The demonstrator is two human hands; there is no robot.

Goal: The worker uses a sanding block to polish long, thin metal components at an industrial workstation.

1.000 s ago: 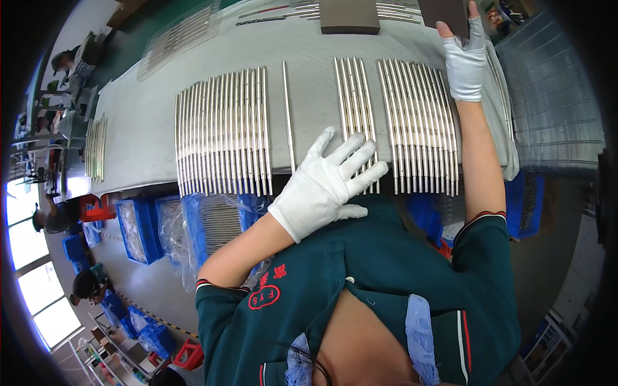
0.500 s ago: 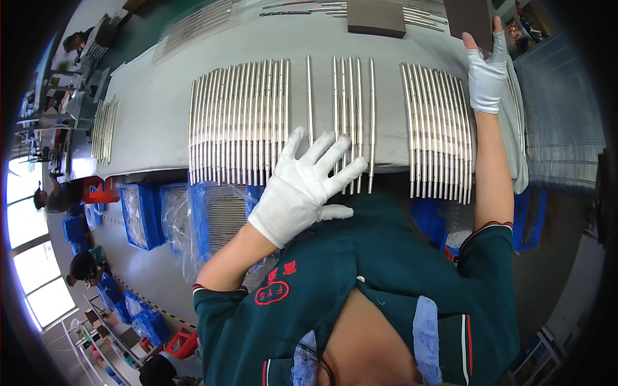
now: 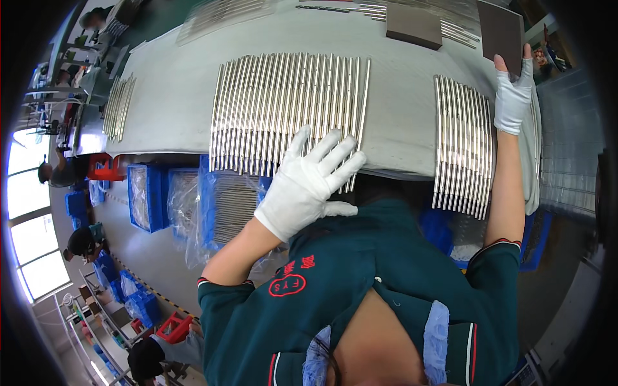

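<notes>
My left hand (image 3: 311, 178), in a white glove, lies with fingers spread over the lower right part of a wide row of slim metal rods (image 3: 257, 112). The rods lie side by side, their near ends reaching past the table edge; the glove hides some of those ends. At the far right, my right hand (image 3: 513, 96) wears a white glove with bare finger and thumb tips showing. It grips the near edge of a flat, dark brown rectangular block (image 3: 502, 35). A second, narrower row of rods (image 3: 462, 145) lies beside my right forearm.
Another brown block (image 3: 414, 26) rests on several rods at the back of the grey-covered table (image 3: 399, 96). A few rods (image 3: 119, 106) lie at the far left. Blue crates (image 3: 147, 199) stand below the table edge. Other people are at the left.
The loose rods under my left hand have shifted left against the large row, closing the gaps. My right hand still holds the brown block. The whole view has moved somewhat.
</notes>
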